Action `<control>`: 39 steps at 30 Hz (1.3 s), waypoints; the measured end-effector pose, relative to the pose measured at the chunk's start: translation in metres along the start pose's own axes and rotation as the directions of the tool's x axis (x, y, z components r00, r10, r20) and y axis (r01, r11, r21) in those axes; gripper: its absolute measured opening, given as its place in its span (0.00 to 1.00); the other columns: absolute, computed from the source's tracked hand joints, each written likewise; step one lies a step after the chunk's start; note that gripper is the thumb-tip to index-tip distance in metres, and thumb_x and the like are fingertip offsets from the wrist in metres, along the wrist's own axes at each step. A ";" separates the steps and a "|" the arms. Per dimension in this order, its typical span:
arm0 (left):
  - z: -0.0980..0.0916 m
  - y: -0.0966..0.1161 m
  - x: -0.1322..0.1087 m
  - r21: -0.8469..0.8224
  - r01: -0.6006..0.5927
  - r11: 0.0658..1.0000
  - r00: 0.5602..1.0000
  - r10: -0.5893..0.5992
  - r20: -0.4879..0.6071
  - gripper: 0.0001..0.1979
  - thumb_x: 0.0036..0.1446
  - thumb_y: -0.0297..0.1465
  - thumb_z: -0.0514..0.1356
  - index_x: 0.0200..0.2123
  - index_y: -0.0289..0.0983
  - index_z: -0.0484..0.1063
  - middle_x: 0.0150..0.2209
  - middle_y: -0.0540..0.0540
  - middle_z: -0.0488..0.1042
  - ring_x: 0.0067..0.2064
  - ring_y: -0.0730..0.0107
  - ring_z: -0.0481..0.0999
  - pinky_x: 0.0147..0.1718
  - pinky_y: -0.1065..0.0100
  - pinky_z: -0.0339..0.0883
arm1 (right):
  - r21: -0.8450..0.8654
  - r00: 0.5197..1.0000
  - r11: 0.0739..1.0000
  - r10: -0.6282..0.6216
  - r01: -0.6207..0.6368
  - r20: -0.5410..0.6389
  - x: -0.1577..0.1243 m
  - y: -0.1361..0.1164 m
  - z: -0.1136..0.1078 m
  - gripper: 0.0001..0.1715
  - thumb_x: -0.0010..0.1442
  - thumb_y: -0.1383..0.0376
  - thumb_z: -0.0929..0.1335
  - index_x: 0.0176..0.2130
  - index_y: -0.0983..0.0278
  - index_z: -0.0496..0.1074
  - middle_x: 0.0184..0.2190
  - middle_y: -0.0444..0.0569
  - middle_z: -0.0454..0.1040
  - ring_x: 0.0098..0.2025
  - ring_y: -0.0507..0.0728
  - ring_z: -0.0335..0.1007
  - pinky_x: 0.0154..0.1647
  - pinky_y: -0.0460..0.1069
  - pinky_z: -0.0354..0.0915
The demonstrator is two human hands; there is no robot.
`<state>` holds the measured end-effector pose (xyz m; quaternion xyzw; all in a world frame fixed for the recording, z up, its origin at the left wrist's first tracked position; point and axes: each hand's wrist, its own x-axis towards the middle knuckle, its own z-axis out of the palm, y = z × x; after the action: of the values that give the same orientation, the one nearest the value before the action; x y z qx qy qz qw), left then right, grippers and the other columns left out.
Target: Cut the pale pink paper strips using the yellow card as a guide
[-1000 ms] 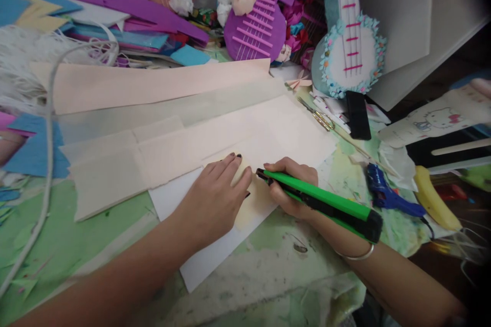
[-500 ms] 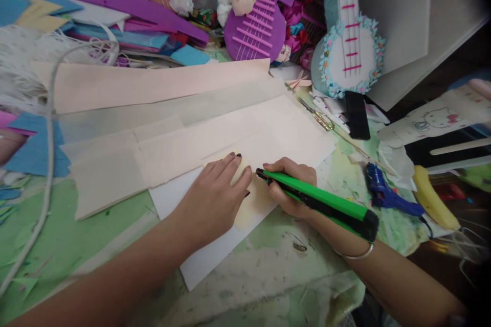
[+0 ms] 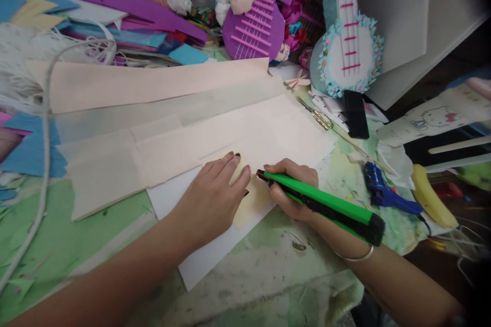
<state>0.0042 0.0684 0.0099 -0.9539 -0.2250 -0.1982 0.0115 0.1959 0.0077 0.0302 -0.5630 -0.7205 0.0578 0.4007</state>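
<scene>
My right hand [image 3: 293, 184] is closed round a green utility knife [image 3: 326, 195] with a black end, its tip pointing left and down at the paper. Under its tip lies a pale yellow piece of paper [image 3: 253, 207], partly covered by my left hand [image 3: 215, 191]. That left hand lies flat, fingers stretched out, pressing on the yellow piece. Beneath is a white sheet [image 3: 207, 260], set at a slant. Larger cream sheets [image 3: 238, 127] spread out beyond both hands. Whether the blade is out is too small to tell.
Scissors [image 3: 316, 115], a black phone-like slab [image 3: 356, 115], a blue glue gun [image 3: 387, 194] and a banana [image 3: 433, 196] lie to the right. Behind stand a purple paper instrument [image 3: 253, 36] and a light blue one [image 3: 347, 56]. A white cable [image 3: 48, 153] runs down the left.
The utility knife's back end has swung slightly right and down, with its tip nearly in place. My left hand stays on the yellow paper. The whole view has shifted a little.
</scene>
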 end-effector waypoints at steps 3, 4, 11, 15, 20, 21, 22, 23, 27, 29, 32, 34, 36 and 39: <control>0.000 0.000 0.000 0.003 0.005 1.000 1.000 -0.005 -0.002 0.16 0.64 0.28 0.53 0.52 0.28 0.70 0.53 0.28 0.70 0.56 0.43 0.69 0.48 0.49 0.68 | 0.014 1.000 1.000 0.000 0.000 0.014 -0.001 0.001 0.000 0.10 0.49 0.71 0.64 0.35 0.61 0.70 0.20 0.39 0.74 0.17 0.47 0.65 0.21 0.42 0.61; 0.000 0.000 0.000 0.004 0.005 1.000 1.000 -0.005 -0.005 0.16 0.64 0.28 0.53 0.52 0.28 0.70 0.53 0.28 0.70 0.56 0.43 0.69 0.48 0.50 0.68 | 0.018 1.000 1.000 -0.002 0.002 0.014 -0.001 0.001 0.000 0.10 0.49 0.70 0.64 0.35 0.61 0.70 0.20 0.39 0.74 0.17 0.47 0.65 0.21 0.42 0.62; -0.001 0.000 0.000 0.003 -0.005 1.000 1.000 0.005 -0.016 0.15 0.64 0.27 0.53 0.51 0.28 0.70 0.53 0.27 0.70 0.55 0.43 0.70 0.47 0.49 0.69 | 0.022 1.000 1.000 0.005 -0.005 0.013 -0.001 0.001 0.000 0.09 0.50 0.70 0.64 0.34 0.61 0.69 0.20 0.39 0.74 0.17 0.47 0.65 0.20 0.42 0.61; -0.001 0.000 0.001 0.015 -0.010 1.000 0.999 0.010 -0.032 0.15 0.64 0.27 0.53 0.51 0.27 0.71 0.52 0.27 0.70 0.55 0.42 0.70 0.47 0.49 0.69 | -0.001 1.000 1.000 0.010 -0.010 0.018 -0.002 0.001 0.000 0.08 0.51 0.69 0.64 0.34 0.61 0.69 0.20 0.39 0.74 0.16 0.48 0.64 0.20 0.43 0.61; -0.001 0.000 0.001 0.013 -0.020 1.000 0.999 0.020 -0.033 0.15 0.63 0.26 0.53 0.50 0.28 0.71 0.52 0.27 0.70 0.55 0.41 0.70 0.46 0.49 0.69 | 0.013 1.000 1.000 -0.003 0.003 0.009 -0.002 -0.001 -0.001 0.09 0.51 0.70 0.63 0.35 0.61 0.68 0.20 0.39 0.73 0.17 0.48 0.65 0.20 0.43 0.61; -0.001 0.000 0.000 0.011 -0.020 1.000 0.999 0.021 -0.034 0.15 0.62 0.25 0.54 0.50 0.28 0.71 0.52 0.27 0.70 0.55 0.41 0.70 0.46 0.49 0.69 | 0.017 1.000 1.000 -0.005 0.005 0.007 -0.003 -0.001 -0.001 0.09 0.51 0.70 0.63 0.35 0.61 0.68 0.21 0.39 0.73 0.17 0.47 0.65 0.20 0.43 0.61; -0.001 -0.001 0.000 0.008 -0.020 1.000 0.999 0.021 -0.036 0.15 0.62 0.25 0.54 0.51 0.29 0.71 0.52 0.27 0.70 0.55 0.41 0.70 0.46 0.49 0.69 | 0.017 1.000 1.000 -0.005 0.005 0.008 -0.003 -0.001 0.000 0.10 0.50 0.70 0.63 0.35 0.60 0.68 0.21 0.39 0.74 0.17 0.47 0.65 0.20 0.43 0.61; 0.000 -0.001 -0.001 0.007 -0.021 1.000 0.999 0.021 -0.038 0.15 0.61 0.24 0.54 0.51 0.29 0.71 0.52 0.27 0.70 0.55 0.41 0.70 0.46 0.49 0.69 | 0.013 1.000 1.000 -0.003 0.003 0.009 -0.003 0.000 0.000 0.10 0.50 0.71 0.63 0.35 0.60 0.68 0.21 0.39 0.74 0.17 0.47 0.65 0.21 0.43 0.61; 0.001 -0.001 -0.002 0.004 -0.017 1.000 0.999 0.017 -0.037 0.16 0.61 0.24 0.54 0.51 0.30 0.71 0.52 0.27 0.70 0.55 0.42 0.69 0.46 0.49 0.69 | -0.007 1.000 1.000 0.004 -0.003 0.014 -0.006 0.002 0.000 0.10 0.50 0.71 0.64 0.35 0.60 0.68 0.22 0.39 0.74 0.18 0.47 0.65 0.22 0.43 0.61; 0.001 -0.001 -0.002 0.004 -0.015 1.000 0.999 0.015 -0.029 0.16 0.61 0.24 0.54 0.52 0.30 0.70 0.52 0.27 0.69 0.55 0.42 0.69 0.47 0.49 0.69 | -0.004 1.000 1.000 0.005 -0.005 0.015 -0.007 0.003 0.000 0.11 0.50 0.71 0.64 0.35 0.60 0.68 0.23 0.39 0.74 0.19 0.47 0.66 0.22 0.43 0.61; 0.001 -0.001 -0.002 0.004 -0.014 1.000 1.000 0.014 -0.018 0.16 0.62 0.24 0.53 0.52 0.31 0.70 0.52 0.28 0.69 0.56 0.42 0.69 0.47 0.49 0.69 | -0.001 1.000 1.000 0.003 -0.003 0.018 -0.007 0.003 0.000 0.10 0.50 0.71 0.64 0.35 0.60 0.68 0.21 0.38 0.73 0.18 0.46 0.64 0.21 0.43 0.60; 0.001 -0.001 -0.001 0.002 -0.014 1.000 1.000 0.014 -0.025 0.15 0.62 0.24 0.53 0.51 0.30 0.70 0.52 0.28 0.70 0.55 0.42 0.69 0.46 0.49 0.69 | -0.001 1.000 1.000 0.002 -0.002 0.019 -0.007 0.002 0.000 0.10 0.50 0.71 0.64 0.35 0.60 0.68 0.21 0.38 0.72 0.17 0.47 0.64 0.21 0.43 0.60; 0.000 -0.001 -0.001 -0.002 -0.010 1.000 1.000 0.010 -0.027 0.15 0.62 0.24 0.53 0.51 0.30 0.70 0.52 0.28 0.70 0.55 0.42 0.70 0.46 0.49 0.69 | 0.002 1.000 1.000 0.003 -0.003 0.031 -0.006 0.001 -0.002 0.09 0.50 0.70 0.63 0.34 0.60 0.67 0.21 0.38 0.73 0.18 0.47 0.65 0.21 0.43 0.61; 0.000 0.000 0.000 -0.010 -0.009 1.000 1.000 0.008 -0.030 0.15 0.62 0.24 0.52 0.51 0.31 0.70 0.52 0.28 0.70 0.56 0.43 0.70 0.47 0.49 0.69 | 0.006 0.998 1.000 0.021 -0.021 0.054 -0.005 -0.001 -0.003 0.09 0.51 0.70 0.64 0.35 0.60 0.67 0.23 0.39 0.75 0.19 0.48 0.67 0.23 0.43 0.63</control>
<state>0.0037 0.0686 0.0097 -0.9518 -0.2198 -0.2136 0.0110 0.1977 0.0021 0.0305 -0.5675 -0.7250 0.0796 0.3821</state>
